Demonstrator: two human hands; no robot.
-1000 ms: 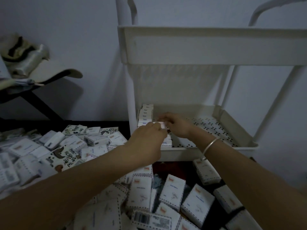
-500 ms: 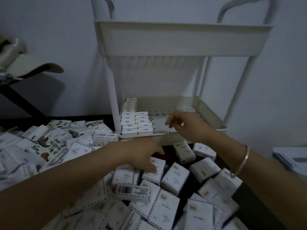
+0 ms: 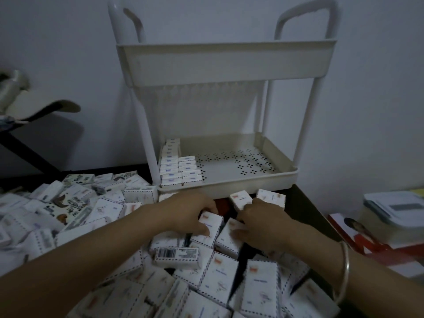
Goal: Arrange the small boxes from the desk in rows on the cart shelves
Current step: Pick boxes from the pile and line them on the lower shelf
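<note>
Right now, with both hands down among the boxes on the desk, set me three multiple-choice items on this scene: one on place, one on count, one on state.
1. Where on the lower shelf do the sorted boxes stand?
A. left side
B. right side
C. middle

2. How many rows do they form?
A. one
B. two
C. four

3. The left hand:
A. hangs idle
B. holds the cart handle
C. grips a loose box on the desk

Answers:
1 A, they line the shelf's left wall.
2 B, a long row has a shorter one beside it.
3 C, thumb and fingers curl round it.
</note>
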